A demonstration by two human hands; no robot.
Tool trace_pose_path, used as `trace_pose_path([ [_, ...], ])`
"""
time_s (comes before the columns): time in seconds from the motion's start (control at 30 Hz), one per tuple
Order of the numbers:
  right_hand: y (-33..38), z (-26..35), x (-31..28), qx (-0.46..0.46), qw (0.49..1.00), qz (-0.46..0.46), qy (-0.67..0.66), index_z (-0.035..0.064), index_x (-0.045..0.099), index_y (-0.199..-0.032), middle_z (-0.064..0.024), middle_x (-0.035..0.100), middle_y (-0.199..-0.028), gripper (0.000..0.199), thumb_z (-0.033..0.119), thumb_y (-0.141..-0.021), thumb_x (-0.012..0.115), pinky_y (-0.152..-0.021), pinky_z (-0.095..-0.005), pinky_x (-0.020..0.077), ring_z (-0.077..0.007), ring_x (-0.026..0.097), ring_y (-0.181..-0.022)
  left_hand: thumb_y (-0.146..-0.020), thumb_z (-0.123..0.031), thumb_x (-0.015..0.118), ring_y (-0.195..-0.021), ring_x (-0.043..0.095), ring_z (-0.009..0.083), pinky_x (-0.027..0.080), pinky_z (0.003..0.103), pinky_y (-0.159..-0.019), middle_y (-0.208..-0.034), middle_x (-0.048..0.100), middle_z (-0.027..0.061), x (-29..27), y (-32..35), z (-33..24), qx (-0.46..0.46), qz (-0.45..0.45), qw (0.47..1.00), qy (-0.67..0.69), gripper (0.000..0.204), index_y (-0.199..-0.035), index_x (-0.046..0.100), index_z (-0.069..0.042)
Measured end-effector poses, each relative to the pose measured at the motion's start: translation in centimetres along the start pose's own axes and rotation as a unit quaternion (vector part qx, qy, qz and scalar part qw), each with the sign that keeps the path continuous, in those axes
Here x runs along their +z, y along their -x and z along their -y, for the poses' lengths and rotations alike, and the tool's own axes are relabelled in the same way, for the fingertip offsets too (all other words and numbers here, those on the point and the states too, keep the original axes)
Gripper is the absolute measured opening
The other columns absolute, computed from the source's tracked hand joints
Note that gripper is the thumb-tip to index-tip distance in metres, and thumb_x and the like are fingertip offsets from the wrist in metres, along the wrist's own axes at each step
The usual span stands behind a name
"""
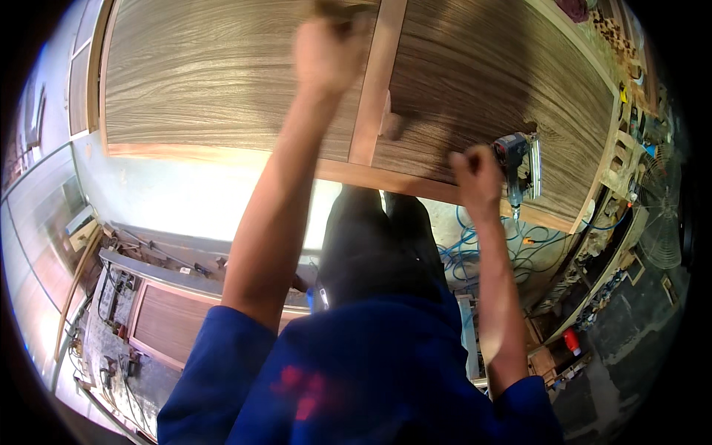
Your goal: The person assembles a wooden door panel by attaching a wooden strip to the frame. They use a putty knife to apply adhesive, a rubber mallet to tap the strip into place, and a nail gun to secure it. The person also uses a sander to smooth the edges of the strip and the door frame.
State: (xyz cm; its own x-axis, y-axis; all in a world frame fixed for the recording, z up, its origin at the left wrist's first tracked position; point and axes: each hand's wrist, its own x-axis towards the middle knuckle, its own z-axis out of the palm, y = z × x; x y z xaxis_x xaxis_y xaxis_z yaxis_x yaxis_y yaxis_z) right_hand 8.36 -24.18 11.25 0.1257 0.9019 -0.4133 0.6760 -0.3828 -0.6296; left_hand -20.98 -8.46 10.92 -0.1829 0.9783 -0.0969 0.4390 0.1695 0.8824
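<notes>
A framed wood-grain panel (230, 81) lies in front of me, its pale middle rail (377, 89) running away from me. My left hand (330, 59), smeared by motion, is over the panel left of that rail. Its fingers look closed around a dark, blurred thing (343, 10) whose kind I cannot make out. Above the near right part of the panel, my right hand (478, 178) is closed. A blurred hammer-like tool (391, 124) shows beside the rail, a faint streak leading from it to that hand. A nail gun (519, 167) rests on the panel just right of my right hand.
Blue air hose (463, 241) coils on the floor below the panel. A round fan guard (660, 215) stands at the right, near a cluttered shelf edge (619, 170). Another framed panel (167, 319) and tools lie on a bench at the lower left.
</notes>
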Motion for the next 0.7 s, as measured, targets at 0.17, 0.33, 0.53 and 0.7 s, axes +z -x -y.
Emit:
trace_pose_path([
  [0.17,0.4,-11.0,-6.9,-0.070,0.939,-0.165,0.294,0.0008,0.052,-0.117,-0.0228,0.058,-0.120,0.041,0.012,-0.088,0.079,-0.092,-0.0501,0.0511,-0.0420,0.059,-0.113,-0.102,-0.017,0.074,-0.067,0.064,0.0118,0.051,0.025,-0.058,-0.083,0.070,0.0074,-5.7,13.1,7.4,-0.025,-0.109,0.994,0.012,0.024,-0.085,0.066,-0.002],
  [0.33,-1.4,-11.7,-6.9,0.001,0.952,-0.096,0.292,-0.0022,0.052,-0.125,-0.0260,0.061,-0.116,0.049,0.018,-0.090,0.080,-0.092,-0.0523,0.0495,-0.0494,0.059,-0.110,-0.092,0.006,0.075,-0.068,0.063,0.0159,0.049,0.028,-0.063,-0.083,0.069,0.0109,1.1,21.4,5.7,-0.037,0.005,0.997,-0.071,0.013,-0.081,0.069,0.003],
  [0.53,-0.2,-12.5,-8.2,-0.030,0.947,-0.065,0.312,-0.0010,0.060,-0.111,-0.0231,0.064,-0.110,0.034,0.018,-0.090,0.078,-0.088,-0.0541,0.0512,-0.0471,0.062,-0.105,-0.096,-0.008,0.074,-0.064,0.061,0.0168,0.049,0.029,-0.064,-0.074,0.067,0.0129,3.9,20.5,4.1,-0.114,-0.019,0.987,-0.108,0.017,-0.084,0.070,0.004],
  [0.7,3.0,-12.4,-10.6,-0.033,0.978,-0.058,0.197,-0.0006,0.061,-0.110,-0.0248,0.067,-0.102,0.024,0.013,-0.092,0.071,-0.083,-0.0538,0.0507,-0.0471,0.065,-0.097,-0.096,-0.018,0.077,-0.067,0.066,0.0153,0.052,0.033,-0.066,-0.071,0.070,0.0142,5.9,21.2,3.3,-0.102,-0.064,0.983,-0.136,0.026,-0.084,0.073,0.004],
])
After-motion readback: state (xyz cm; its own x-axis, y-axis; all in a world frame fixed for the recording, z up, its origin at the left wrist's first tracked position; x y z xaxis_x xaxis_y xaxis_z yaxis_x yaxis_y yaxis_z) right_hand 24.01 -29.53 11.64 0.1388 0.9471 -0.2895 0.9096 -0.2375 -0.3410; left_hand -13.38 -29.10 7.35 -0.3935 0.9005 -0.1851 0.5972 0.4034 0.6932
